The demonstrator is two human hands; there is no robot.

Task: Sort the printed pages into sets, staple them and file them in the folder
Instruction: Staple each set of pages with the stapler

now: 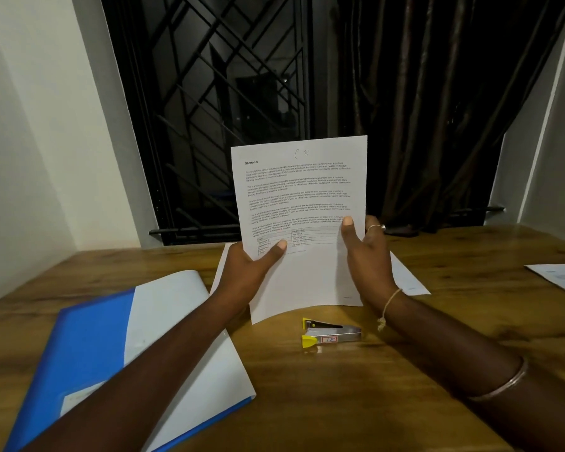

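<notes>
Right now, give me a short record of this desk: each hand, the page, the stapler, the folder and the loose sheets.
left hand: grips the printed page at its lower left edge, thumb in front
right hand: grips the same page at its lower right side
printed page: upright above the table, headed Section 6
stapler: on the table below the page, untouched
folder: blue, flat on the table at left, under the left forearm
loose sheets: flat on the table behind the hands; one more sheet at the right edge
</notes>
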